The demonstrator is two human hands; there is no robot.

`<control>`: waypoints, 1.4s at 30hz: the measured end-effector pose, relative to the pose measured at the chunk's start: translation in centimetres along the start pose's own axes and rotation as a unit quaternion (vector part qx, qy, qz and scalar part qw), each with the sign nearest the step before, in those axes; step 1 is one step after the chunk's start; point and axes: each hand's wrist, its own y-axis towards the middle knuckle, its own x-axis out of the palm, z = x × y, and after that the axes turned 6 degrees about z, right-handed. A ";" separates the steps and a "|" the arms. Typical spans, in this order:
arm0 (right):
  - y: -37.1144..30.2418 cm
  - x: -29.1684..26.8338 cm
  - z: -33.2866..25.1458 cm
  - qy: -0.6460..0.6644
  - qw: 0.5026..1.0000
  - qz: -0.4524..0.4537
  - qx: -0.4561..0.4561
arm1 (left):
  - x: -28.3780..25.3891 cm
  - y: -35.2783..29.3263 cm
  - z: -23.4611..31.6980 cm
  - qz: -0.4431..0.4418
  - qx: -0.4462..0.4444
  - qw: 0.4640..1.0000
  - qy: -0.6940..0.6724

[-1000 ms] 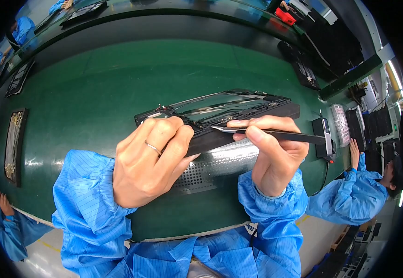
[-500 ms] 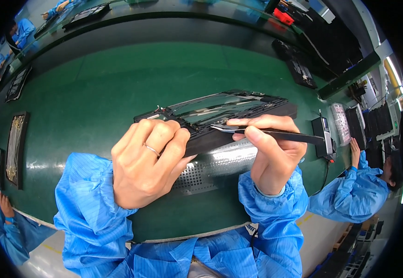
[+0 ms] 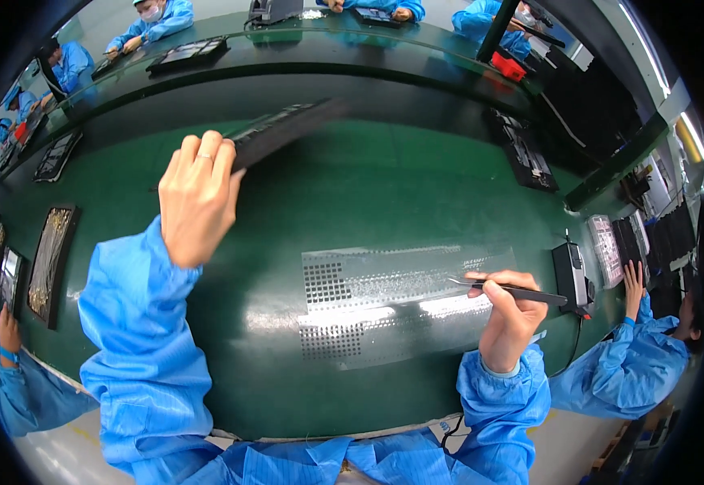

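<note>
My left hand (image 3: 200, 194) is closed on one end of a flat black device frame (image 3: 283, 129), held tilted above the far left part of the bench. The frame's far end is smeared by motion. My right hand (image 3: 507, 319) pinches black tweezers (image 3: 522, 293), whose bright tips point left and lie apart from the frame. Under the tips are clear sheets (image 3: 404, 331) on the green bench (image 3: 255, 388). Small dark squares and rows of little pieces cover parts of these sheets.
A black tray of thin cables (image 3: 52, 263) lies at the left. On the right stand a black box-shaped device (image 3: 572, 275) and a clear tray of small parts (image 3: 605, 250). Another frame (image 3: 522, 149) rests at the far right. Co-workers in blue sit on both sides and across.
My left hand has lifted the frame and carried it away to the far left, uncovering the sheets. My right hand has drawn back toward me and rightward, still holding the tweezers.
</note>
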 end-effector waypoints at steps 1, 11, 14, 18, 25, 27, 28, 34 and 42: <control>0.0 -0.3 0.5 0.000 1.000 0.012 0.012 | 1.2 0.1 -1.1 -0.017 0.012 0.999 0.039; 0.4 -1.3 4.5 -0.015 0.993 -0.019 0.116 | 13.9 1.2 -0.7 -0.052 0.072 0.983 0.158; 0.5 -1.6 5.3 -0.011 0.990 -0.024 0.141 | 16.7 1.2 -0.1 -0.042 0.059 0.983 0.169; 0.5 -1.9 5.9 -0.018 0.985 -0.030 0.168 | 17.5 0.3 0.6 0.033 -0.007 0.998 0.055; 0.2 -1.9 6.2 -0.024 0.977 -0.044 0.206 | 15.4 -0.9 2.1 -0.250 -0.152 0.954 0.063; 0.3 -1.9 6.2 -0.029 0.976 -0.050 0.210 | 15.1 -1.4 1.3 -0.145 -0.159 0.974 0.072; 0.4 -1.9 6.2 -0.036 0.976 -0.054 0.210 | 14.9 -1.4 1.4 -0.170 -0.187 0.966 0.051; 0.3 -1.9 6.4 -0.023 0.973 -0.057 0.222 | 15.3 -2.9 2.1 -0.279 -0.189 0.941 0.034; 0.3 -2.3 6.9 -0.041 0.974 -0.066 0.214 | 14.5 -2.4 2.7 -0.300 -0.181 0.937 -0.015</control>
